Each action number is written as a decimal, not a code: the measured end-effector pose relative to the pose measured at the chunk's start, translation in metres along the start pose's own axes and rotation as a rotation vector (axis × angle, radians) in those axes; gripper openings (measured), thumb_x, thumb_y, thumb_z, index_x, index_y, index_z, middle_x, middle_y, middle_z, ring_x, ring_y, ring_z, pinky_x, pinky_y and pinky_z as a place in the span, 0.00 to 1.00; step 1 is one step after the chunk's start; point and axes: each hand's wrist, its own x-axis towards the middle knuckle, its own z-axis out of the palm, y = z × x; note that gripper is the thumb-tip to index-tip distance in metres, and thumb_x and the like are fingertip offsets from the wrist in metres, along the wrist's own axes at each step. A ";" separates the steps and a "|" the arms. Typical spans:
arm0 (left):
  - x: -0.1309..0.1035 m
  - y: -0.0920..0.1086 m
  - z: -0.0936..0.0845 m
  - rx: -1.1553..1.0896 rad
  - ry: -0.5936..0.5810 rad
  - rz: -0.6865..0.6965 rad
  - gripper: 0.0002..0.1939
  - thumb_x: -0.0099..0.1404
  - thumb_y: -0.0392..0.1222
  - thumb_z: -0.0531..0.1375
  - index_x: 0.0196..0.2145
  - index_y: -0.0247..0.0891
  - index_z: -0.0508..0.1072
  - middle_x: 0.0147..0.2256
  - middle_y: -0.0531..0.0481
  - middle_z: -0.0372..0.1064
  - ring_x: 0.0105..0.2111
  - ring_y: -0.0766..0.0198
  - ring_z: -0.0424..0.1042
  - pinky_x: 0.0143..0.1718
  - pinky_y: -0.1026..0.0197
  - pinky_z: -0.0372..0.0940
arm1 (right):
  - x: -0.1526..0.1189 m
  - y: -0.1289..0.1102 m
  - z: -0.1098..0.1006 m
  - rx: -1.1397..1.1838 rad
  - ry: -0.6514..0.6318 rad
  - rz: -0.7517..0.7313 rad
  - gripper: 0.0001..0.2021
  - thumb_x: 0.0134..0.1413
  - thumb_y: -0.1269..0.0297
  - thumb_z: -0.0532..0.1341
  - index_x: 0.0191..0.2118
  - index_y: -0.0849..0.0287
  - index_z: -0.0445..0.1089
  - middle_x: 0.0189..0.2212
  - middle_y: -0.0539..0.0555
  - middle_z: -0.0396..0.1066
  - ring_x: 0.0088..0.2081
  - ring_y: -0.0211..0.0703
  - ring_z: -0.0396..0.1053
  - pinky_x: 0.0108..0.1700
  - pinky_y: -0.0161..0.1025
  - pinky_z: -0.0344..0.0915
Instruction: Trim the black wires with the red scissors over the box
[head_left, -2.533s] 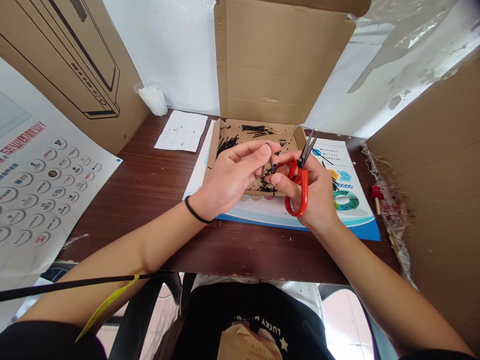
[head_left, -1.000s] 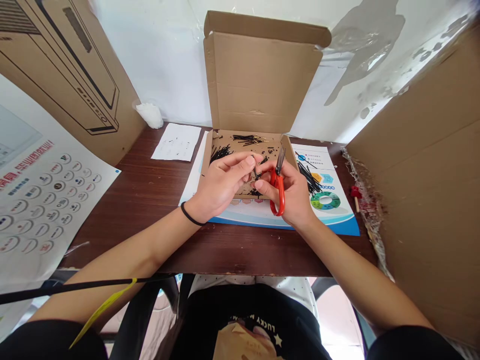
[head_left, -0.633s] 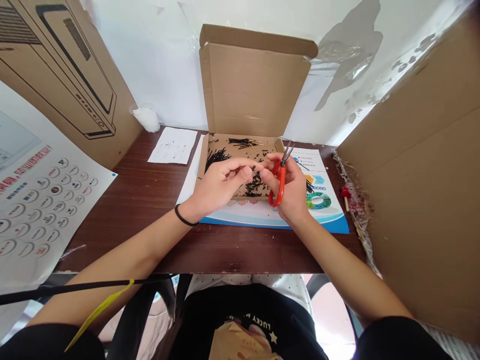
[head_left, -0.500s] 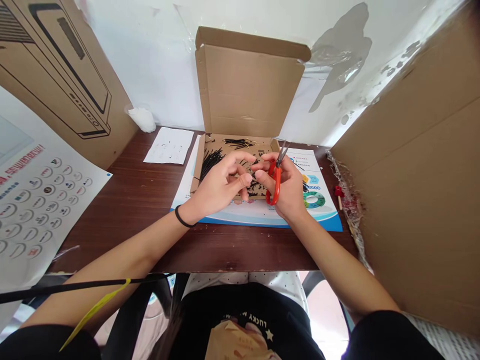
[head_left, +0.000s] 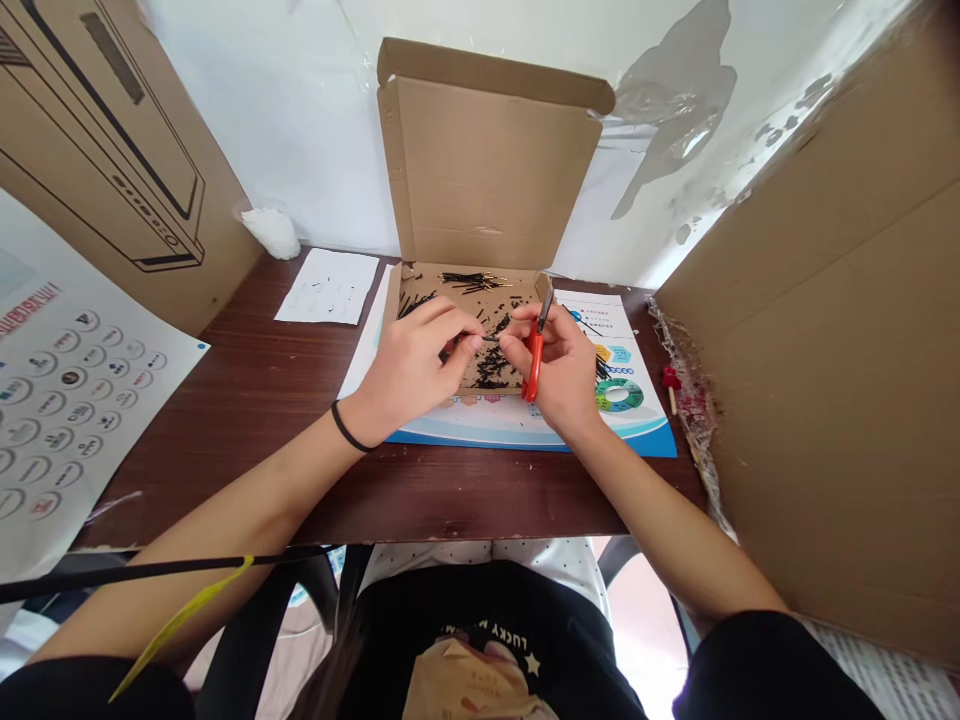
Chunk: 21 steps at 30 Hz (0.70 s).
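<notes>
My left hand (head_left: 420, 362) is closed, its thumb and fingertips pinching a short thin black piece (head_left: 490, 338). The piece spans the small gap between my two hands. In my right hand (head_left: 562, 372) are red-handled scissors (head_left: 535, 362), blades pointing up and away; the thumb and fingertip also touch the black piece's right end. Both hands hover over an open cardboard box (head_left: 487, 388). Inside it lie a bundle of black sticks with gold-coloured tips (head_left: 474, 281), more black sticks (head_left: 412, 303) partly behind my left hand, and many loose black bits (head_left: 491, 372).
The box rests on a printed poster (head_left: 450, 432) on a dark wooden table (head_left: 300, 480). A white paper (head_left: 328, 287) lies to the left, black sticks (head_left: 602, 368) to the right. Large cardboard panels (head_left: 817, 350) stand at both sides. A black cable (head_left: 150, 571) crosses the lower left.
My hands have come together, and the thin black piece now shows clearly between the fingertips. The scissors have turned more upright. The whole view has shifted slightly.
</notes>
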 end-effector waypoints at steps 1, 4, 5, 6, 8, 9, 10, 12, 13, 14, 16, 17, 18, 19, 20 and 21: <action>0.000 -0.002 0.000 0.032 0.025 0.031 0.08 0.68 0.36 0.55 0.34 0.36 0.74 0.34 0.48 0.71 0.33 0.64 0.70 0.35 0.61 0.66 | 0.001 0.001 -0.004 -0.081 -0.025 -0.052 0.11 0.53 0.60 0.66 0.43 0.53 0.69 0.31 0.48 0.74 0.32 0.37 0.71 0.35 0.37 0.70; 0.000 -0.010 -0.001 0.104 0.061 0.103 0.09 0.69 0.35 0.54 0.37 0.37 0.75 0.38 0.46 0.72 0.39 0.61 0.72 0.42 0.57 0.68 | 0.008 0.003 -0.022 -0.510 -0.075 -0.309 0.09 0.57 0.65 0.63 0.44 0.54 0.74 0.31 0.50 0.74 0.34 0.39 0.70 0.37 0.38 0.68; 0.000 -0.013 0.000 0.113 0.062 0.115 0.09 0.69 0.36 0.54 0.38 0.37 0.75 0.38 0.46 0.72 0.40 0.60 0.72 0.43 0.57 0.68 | 0.010 0.003 -0.028 -0.659 -0.075 -0.392 0.09 0.57 0.66 0.62 0.43 0.55 0.75 0.28 0.50 0.74 0.34 0.40 0.70 0.38 0.39 0.66; 0.000 -0.015 0.000 0.117 0.065 0.121 0.09 0.69 0.36 0.55 0.38 0.37 0.76 0.39 0.46 0.72 0.41 0.60 0.72 0.44 0.57 0.69 | 0.012 0.004 -0.033 -0.782 -0.068 -0.440 0.09 0.58 0.66 0.62 0.44 0.55 0.76 0.28 0.51 0.74 0.34 0.41 0.69 0.37 0.39 0.65; 0.000 -0.018 0.001 0.116 0.078 0.120 0.08 0.69 0.36 0.56 0.38 0.36 0.76 0.38 0.47 0.72 0.40 0.61 0.72 0.43 0.57 0.69 | 0.014 0.004 -0.040 -0.946 -0.099 -0.513 0.11 0.58 0.68 0.61 0.46 0.56 0.77 0.29 0.52 0.74 0.34 0.41 0.69 0.36 0.38 0.64; 0.000 -0.019 0.002 0.112 0.082 0.113 0.08 0.69 0.37 0.56 0.38 0.36 0.76 0.38 0.47 0.71 0.40 0.61 0.71 0.43 0.57 0.69 | 0.014 0.004 -0.041 -1.011 -0.106 -0.532 0.12 0.58 0.68 0.60 0.47 0.56 0.76 0.30 0.52 0.75 0.34 0.42 0.69 0.35 0.38 0.63; 0.000 -0.020 0.003 0.106 0.085 0.103 0.09 0.69 0.37 0.56 0.37 0.36 0.76 0.37 0.47 0.71 0.39 0.61 0.71 0.42 0.57 0.69 | 0.013 0.004 -0.040 -1.066 -0.111 -0.547 0.13 0.58 0.69 0.60 0.47 0.56 0.76 0.31 0.53 0.75 0.35 0.42 0.68 0.34 0.38 0.61; 0.000 -0.019 0.005 0.091 0.085 0.075 0.09 0.70 0.38 0.56 0.37 0.36 0.77 0.36 0.48 0.71 0.38 0.62 0.71 0.41 0.58 0.68 | 0.011 0.003 -0.038 -1.157 -0.110 -0.562 0.13 0.57 0.68 0.60 0.47 0.55 0.76 0.32 0.53 0.76 0.36 0.42 0.68 0.31 0.38 0.58; -0.001 -0.018 0.005 0.083 0.084 0.058 0.10 0.70 0.39 0.56 0.37 0.37 0.77 0.36 0.48 0.71 0.37 0.62 0.71 0.41 0.58 0.68 | 0.010 0.002 -0.037 -1.190 -0.110 -0.569 0.13 0.57 0.67 0.61 0.48 0.55 0.76 0.32 0.52 0.76 0.36 0.43 0.68 0.30 0.38 0.56; -0.001 -0.017 0.005 0.075 0.085 0.041 0.10 0.70 0.39 0.56 0.37 0.37 0.77 0.36 0.48 0.71 0.37 0.62 0.71 0.41 0.58 0.68 | 0.009 0.002 -0.036 -1.214 -0.111 -0.579 0.13 0.58 0.67 0.60 0.48 0.54 0.76 0.32 0.52 0.76 0.36 0.42 0.68 0.29 0.38 0.54; -0.001 -0.015 0.005 0.064 0.085 0.003 0.11 0.70 0.41 0.55 0.38 0.37 0.78 0.36 0.48 0.72 0.37 0.62 0.71 0.42 0.58 0.68 | 0.009 0.001 -0.036 -1.240 -0.121 -0.597 0.13 0.59 0.67 0.60 0.48 0.54 0.76 0.31 0.52 0.76 0.37 0.42 0.68 0.28 0.38 0.51; -0.001 -0.015 0.005 0.060 0.083 -0.017 0.12 0.71 0.42 0.55 0.38 0.38 0.78 0.36 0.47 0.72 0.38 0.62 0.71 0.43 0.58 0.67 | 0.009 0.001 -0.036 -1.244 -0.128 -0.601 0.13 0.60 0.67 0.59 0.48 0.53 0.76 0.31 0.52 0.75 0.37 0.42 0.67 0.28 0.38 0.51; -0.001 -0.014 0.005 0.056 0.080 -0.034 0.12 0.71 0.43 0.55 0.38 0.38 0.78 0.37 0.47 0.72 0.38 0.61 0.71 0.44 0.57 0.67 | 0.010 0.001 -0.037 -1.243 -0.136 -0.601 0.13 0.60 0.68 0.58 0.48 0.53 0.75 0.30 0.52 0.75 0.37 0.42 0.67 0.28 0.39 0.50; -0.001 -0.014 0.005 0.051 0.076 -0.045 0.13 0.71 0.44 0.55 0.39 0.38 0.78 0.37 0.47 0.72 0.39 0.61 0.71 0.45 0.57 0.67 | 0.010 0.001 -0.038 -1.239 -0.148 -0.597 0.14 0.61 0.68 0.58 0.49 0.53 0.75 0.30 0.52 0.75 0.37 0.42 0.67 0.28 0.39 0.50; -0.001 -0.013 0.004 0.046 0.074 -0.052 0.13 0.71 0.44 0.55 0.39 0.38 0.78 0.37 0.47 0.72 0.39 0.61 0.71 0.45 0.57 0.67 | 0.010 0.001 -0.039 -1.234 -0.157 -0.592 0.14 0.61 0.68 0.57 0.49 0.52 0.75 0.30 0.52 0.75 0.37 0.42 0.67 0.28 0.39 0.50; -0.001 -0.013 0.004 0.040 0.072 -0.053 0.13 0.71 0.45 0.55 0.39 0.38 0.78 0.37 0.47 0.72 0.39 0.61 0.71 0.45 0.57 0.67 | 0.010 0.002 -0.039 -1.231 -0.165 -0.590 0.14 0.62 0.68 0.57 0.50 0.52 0.75 0.30 0.52 0.75 0.37 0.42 0.67 0.28 0.39 0.50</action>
